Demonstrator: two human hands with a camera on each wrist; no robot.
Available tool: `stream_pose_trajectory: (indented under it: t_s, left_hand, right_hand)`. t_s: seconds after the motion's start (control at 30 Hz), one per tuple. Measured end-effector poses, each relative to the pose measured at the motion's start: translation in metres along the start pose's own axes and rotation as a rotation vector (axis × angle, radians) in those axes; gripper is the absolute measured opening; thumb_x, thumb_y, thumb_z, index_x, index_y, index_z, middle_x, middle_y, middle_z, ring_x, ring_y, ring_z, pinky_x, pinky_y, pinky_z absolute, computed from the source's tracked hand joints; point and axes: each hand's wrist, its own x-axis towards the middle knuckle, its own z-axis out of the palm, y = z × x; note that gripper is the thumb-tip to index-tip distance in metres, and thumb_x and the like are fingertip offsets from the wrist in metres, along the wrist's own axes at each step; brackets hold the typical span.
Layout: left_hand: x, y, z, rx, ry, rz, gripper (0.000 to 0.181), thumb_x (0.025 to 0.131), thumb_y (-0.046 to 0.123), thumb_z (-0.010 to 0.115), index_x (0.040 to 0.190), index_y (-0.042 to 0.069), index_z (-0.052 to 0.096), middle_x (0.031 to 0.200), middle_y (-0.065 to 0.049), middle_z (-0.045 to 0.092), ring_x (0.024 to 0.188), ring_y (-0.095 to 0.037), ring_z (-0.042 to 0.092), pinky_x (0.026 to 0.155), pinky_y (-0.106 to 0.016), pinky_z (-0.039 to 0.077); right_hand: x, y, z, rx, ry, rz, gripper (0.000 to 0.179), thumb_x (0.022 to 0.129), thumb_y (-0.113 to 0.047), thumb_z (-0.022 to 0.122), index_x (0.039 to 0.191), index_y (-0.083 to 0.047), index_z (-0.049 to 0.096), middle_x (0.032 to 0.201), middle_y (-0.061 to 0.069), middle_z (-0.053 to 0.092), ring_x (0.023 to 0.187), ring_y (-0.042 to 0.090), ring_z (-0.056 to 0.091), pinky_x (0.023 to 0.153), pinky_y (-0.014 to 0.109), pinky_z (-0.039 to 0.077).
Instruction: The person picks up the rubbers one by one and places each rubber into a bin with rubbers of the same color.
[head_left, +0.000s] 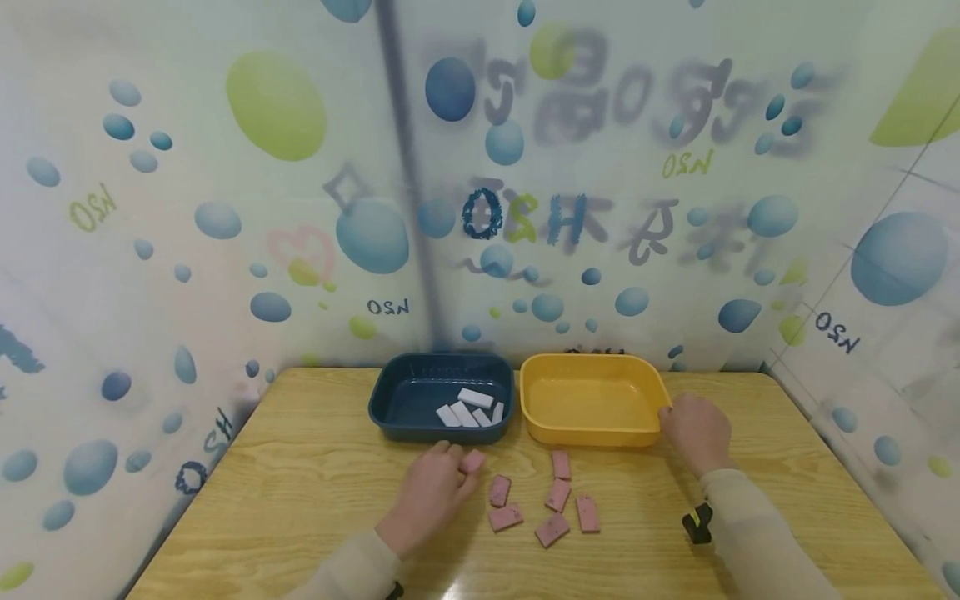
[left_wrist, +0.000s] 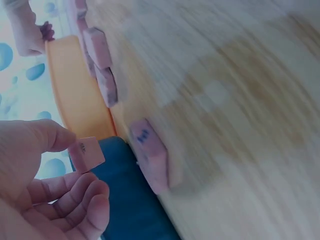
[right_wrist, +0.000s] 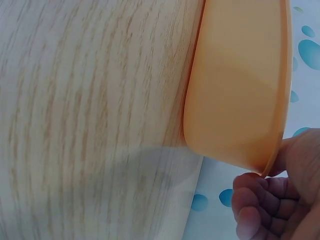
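My left hand (head_left: 430,498) pinches a pink eraser (left_wrist: 87,154) between thumb and fingers, just in front of the blue bin (head_left: 420,434). In the left wrist view dark marks show on the eraser's face. My right hand (head_left: 697,429) grips the rim of the yellow bin (head_left: 592,436) at its right end, thumb on the inner side and fingers curled outside. Several more pink erasers (head_left: 557,495) lie scattered on the table in front of the bins, some with dark marks.
Several white blocks (head_left: 476,398) lie in the right part of the blue bin. Both bins stand side by side at the back of the wooden table (head_left: 300,467), close to a patterned wall (head_left: 525,167). The yellow bin's visible floor is bare.
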Motion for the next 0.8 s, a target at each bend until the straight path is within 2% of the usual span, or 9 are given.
stream_pose_trajectory:
  t_s: [0.13, 0.53, 0.8]
  left_hand:
    - [0.003, 0.006, 0.000, 0.011, 0.038, 0.025, 0.030, 0.086, 0.021, 0.081, 0.071, 0.009, 0.058, 0.068, 0.000, 0.048, 0.058, -0.012, 0.045, 0.051, -0.027, 0.039]
    - [0.013, 0.018, -0.003, -0.028, 0.109, 0.054, 0.025, 0.086, 0.018, 0.079, 0.076, 0.007, 0.060, 0.072, 0.000, 0.050, 0.061, -0.012, 0.043, 0.054, -0.024, 0.040]
    - [0.020, 0.029, -0.003, -0.049, 0.124, 0.056, 0.019, 0.088, 0.018, 0.077, 0.082, 0.006, 0.065, 0.076, -0.002, 0.055, 0.064, -0.013, 0.048, 0.058, -0.027, 0.046]
  right_hand:
    - [0.000, 0.000, 0.001, -0.004, 0.002, -0.002, 0.041, 0.096, -0.013, 0.056, 0.057, -0.007, 0.047, 0.055, 0.003, 0.040, 0.050, 0.019, 0.043, 0.047, 0.028, 0.034]
    - [0.003, 0.001, 0.002, -0.007, -0.031, 0.000, 0.040, 0.097, -0.013, 0.053, 0.058, -0.008, 0.047, 0.056, 0.003, 0.042, 0.051, 0.019, 0.044, 0.048, 0.028, 0.034]
    - [0.002, -0.002, 0.002, -0.018, -0.025, 0.003, 0.040, 0.097, -0.014, 0.054, 0.057, -0.008, 0.047, 0.056, 0.003, 0.042, 0.052, 0.019, 0.044, 0.048, 0.028, 0.035]
